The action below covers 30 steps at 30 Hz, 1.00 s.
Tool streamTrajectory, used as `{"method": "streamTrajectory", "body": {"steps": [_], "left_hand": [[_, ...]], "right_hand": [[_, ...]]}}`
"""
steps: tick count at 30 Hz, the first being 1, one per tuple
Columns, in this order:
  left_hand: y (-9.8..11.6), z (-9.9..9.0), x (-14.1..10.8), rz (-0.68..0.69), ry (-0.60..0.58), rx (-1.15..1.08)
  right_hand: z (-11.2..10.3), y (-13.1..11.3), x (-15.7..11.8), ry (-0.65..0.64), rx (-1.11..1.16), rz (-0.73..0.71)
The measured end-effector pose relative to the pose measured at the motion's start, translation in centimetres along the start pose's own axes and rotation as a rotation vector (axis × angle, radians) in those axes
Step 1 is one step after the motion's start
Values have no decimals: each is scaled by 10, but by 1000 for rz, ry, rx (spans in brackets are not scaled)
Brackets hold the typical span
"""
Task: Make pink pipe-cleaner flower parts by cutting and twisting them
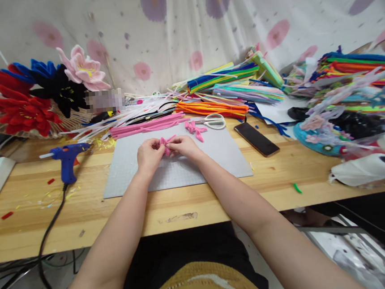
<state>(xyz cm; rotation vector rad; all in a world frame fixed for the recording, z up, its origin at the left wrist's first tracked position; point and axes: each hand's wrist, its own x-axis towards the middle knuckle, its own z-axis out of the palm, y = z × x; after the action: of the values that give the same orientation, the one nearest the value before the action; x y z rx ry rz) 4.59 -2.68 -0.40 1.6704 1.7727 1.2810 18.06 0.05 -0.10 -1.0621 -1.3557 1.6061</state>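
Note:
Over the grey mat [182, 177], both my hands hold one small pink pipe-cleaner piece [166, 147] between them. My left hand [150, 156] pinches its left side. Fingers of my right hand [185, 148] are closed on the right side, with a thin pink stem poking up between the hands. Its exact shape is partly hidden by my fingers. A second twisted pink piece [196, 130] lies on the mat's back part, beside white-handled scissors [214, 121]. Behind the mat rests a bundle of pink pipe cleaners [147, 125].
A blue glue gun [68, 162] with a black cord stands left of the mat. A phone [256, 139] lies to the right. Fuzzy flowers [24, 109], coloured pipe-cleaner bundles [213, 109] and a white roll [366, 169] surround the work area.

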Motion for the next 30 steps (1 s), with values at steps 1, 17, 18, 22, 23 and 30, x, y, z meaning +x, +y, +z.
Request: {"method": "streamTrajectory", "body": {"steps": [1,17,18,22,23,30], "left_hand": [[-1,1,1,-22,-42,-68],[-2,3,3,-130,-124,-331],[-1,3,3,-163,-130,-395],[6,-2,4,-303,-35,-644],[7,-3,5,-335,-18,-700],[6,-6,7,-411,-143,-764]], "right_hand": [[0,1,0,-18,1,0],[-4,2,2,-77,-16,-21],[-5,2,1,-92,-35,-41],[-8,0,-1,-197,-129,-160],[-8,0,-2,-223,-163,-195],[-5,6,4,-234,-233,-369]]}}
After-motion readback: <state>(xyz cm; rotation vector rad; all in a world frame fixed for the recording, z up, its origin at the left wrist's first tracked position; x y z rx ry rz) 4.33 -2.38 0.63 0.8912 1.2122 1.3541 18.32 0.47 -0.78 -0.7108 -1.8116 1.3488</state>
